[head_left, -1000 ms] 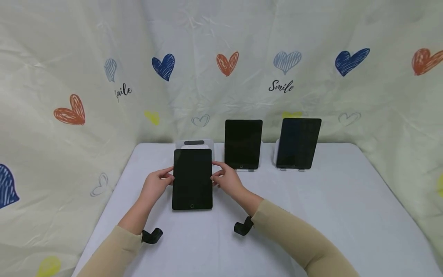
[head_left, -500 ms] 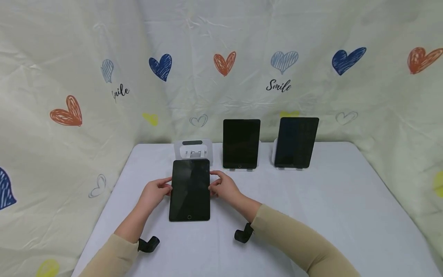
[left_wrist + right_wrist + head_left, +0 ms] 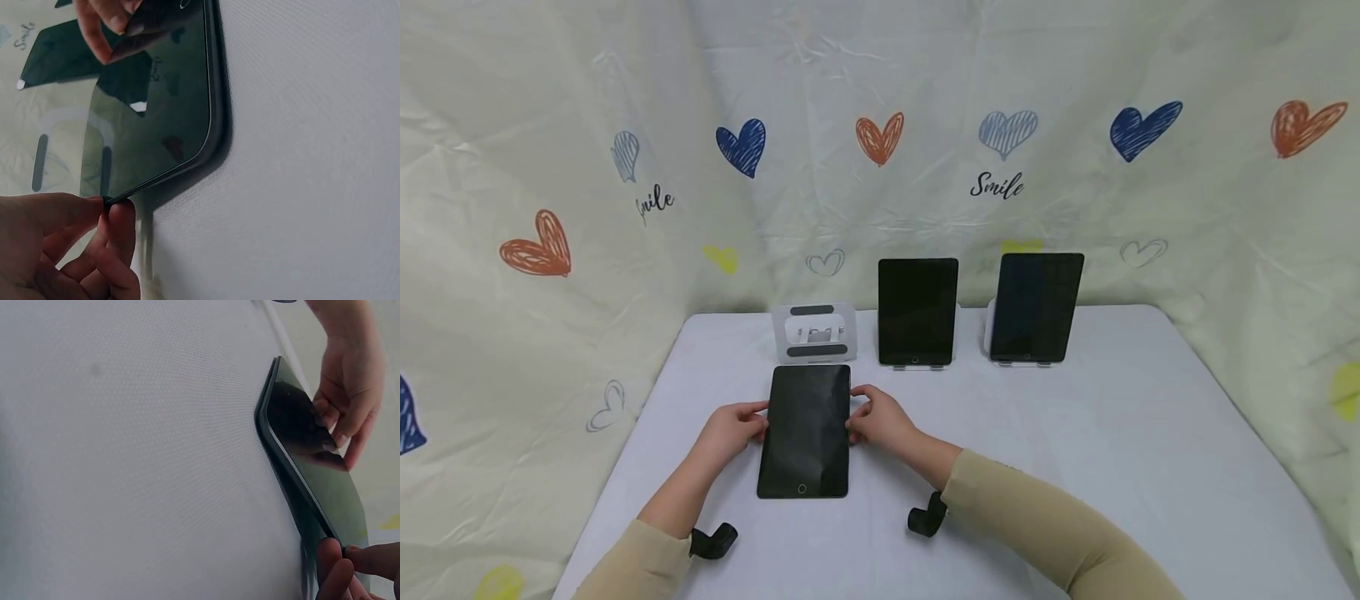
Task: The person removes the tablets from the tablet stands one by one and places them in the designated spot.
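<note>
While my left hand (image 3: pixel 726 432) and right hand (image 3: pixel 883 421) pinch its long edges, the dark tablet (image 3: pixel 805 429) lies squarely between them.
It sits at three o'clock from my left and nine from my right, so neither hand is nearer: each holds the thin rim a little beyond the middle, thumb and fingers closed on it. Its long axis runs almost twelve to six, screen towards me, round button (image 3: pixel 802 489) at the six o'clock end. That line is what I judge any move now turns on, since the pale stand (image 3: pixel 780 335) is at twelve, just past the far end. A second tablet (image 3: pixel 917 310) is propped near half past one, a third tablet (image 3: pixel 1036 307) at two. Whether the near edge touches the white cloth (image 3: pixel 1150 433), I cannot tell.
</note>
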A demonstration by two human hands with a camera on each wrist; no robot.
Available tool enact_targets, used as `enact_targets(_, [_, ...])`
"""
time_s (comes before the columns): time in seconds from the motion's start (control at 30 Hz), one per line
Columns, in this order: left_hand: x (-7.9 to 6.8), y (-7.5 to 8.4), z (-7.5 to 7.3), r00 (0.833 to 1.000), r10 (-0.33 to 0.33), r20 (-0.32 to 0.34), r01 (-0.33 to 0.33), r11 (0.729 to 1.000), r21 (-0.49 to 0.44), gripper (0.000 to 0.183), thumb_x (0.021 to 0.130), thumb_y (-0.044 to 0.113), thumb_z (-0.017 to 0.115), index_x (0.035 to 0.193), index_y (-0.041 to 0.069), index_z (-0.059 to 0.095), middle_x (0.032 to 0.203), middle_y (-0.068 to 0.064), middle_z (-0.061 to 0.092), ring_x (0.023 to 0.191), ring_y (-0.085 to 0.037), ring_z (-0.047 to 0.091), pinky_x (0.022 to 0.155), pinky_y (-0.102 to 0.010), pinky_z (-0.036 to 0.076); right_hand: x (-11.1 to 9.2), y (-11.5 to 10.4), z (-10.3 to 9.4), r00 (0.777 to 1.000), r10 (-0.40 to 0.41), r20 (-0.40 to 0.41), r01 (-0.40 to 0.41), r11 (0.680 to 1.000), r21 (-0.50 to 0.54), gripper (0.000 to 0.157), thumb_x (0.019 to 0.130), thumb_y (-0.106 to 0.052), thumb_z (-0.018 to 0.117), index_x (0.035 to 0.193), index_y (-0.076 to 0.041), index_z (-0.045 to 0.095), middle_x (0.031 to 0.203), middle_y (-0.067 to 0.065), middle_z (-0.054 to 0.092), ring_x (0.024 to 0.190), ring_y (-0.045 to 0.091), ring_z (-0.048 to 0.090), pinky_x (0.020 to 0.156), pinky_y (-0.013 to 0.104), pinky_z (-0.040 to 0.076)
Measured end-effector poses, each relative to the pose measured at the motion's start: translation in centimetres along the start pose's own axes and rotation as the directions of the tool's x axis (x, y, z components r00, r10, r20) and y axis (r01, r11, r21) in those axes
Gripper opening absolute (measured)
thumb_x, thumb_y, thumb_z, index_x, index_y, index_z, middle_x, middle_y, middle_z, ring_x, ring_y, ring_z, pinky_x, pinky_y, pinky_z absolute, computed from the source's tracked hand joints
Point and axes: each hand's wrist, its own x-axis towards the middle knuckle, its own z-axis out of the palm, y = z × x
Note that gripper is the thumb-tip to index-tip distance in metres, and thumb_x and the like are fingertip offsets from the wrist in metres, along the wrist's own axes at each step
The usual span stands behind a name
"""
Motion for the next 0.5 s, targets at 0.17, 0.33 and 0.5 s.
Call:
enact_targets(0.17, [0.0, -0.5, 0.1, 1.000, -0.012, 0.015, 0.012, 0.999, 0.034, 0.040, 0.093, 0.008, 0.061, 0.132, 0.002, 0.063, 0.091, -0.004, 0.073, 0.082, -0.015, 0.066, 0.071, -0.033, 0.051, 0.0, 0.2, 0.5, 1.000, 0.002, 0.014, -0.002, 0.999, -0.038, 0.053, 0.090, -0.004, 0.068, 0.139, -0.003, 0.048, 0.076, 0.003, 0.067, 0.063, 0.016, 0.066, 0.057, 0.027, 0.050])
enact_targets(0.33, [0.2, -1.1, 0.1, 1.000, -0.006, 0.022, 0.005, 0.999, 0.044, 0.036, 0.092, 0.008, 0.062, 0.128, 0.000, 0.066, 0.096, -0.005, 0.072, 0.086, -0.016, 0.063, 0.074, -0.032, 0.050, -0.3, 0.2, 0.6, 0.999, -0.003, 0.042, 0.007, 0.997, -0.081, 0.053, 0.090, -0.004, 0.068, 0.138, 0.000, 0.047, 0.075, 0.003, 0.066, 0.061, 0.016, 0.066, 0.055, 0.027, 0.050])
enact_targets(0.5, [0.4, -1.4, 0.2, 0.999, 0.018, 0.027, -0.020, 0.998, 0.059, 0.035, 0.091, 0.006, 0.063, 0.125, -0.002, 0.067, 0.095, -0.004, 0.073, 0.087, -0.016, 0.064, 0.076, -0.031, 0.052, -0.5, -0.1, 0.5, 0.999, -0.008, 0.048, 0.013, 0.993, -0.119, 0.053, 0.090, -0.005, 0.068, 0.138, 0.000, 0.046, 0.073, 0.004, 0.067, 0.058, 0.020, 0.066, 0.052, 0.030, 0.051])
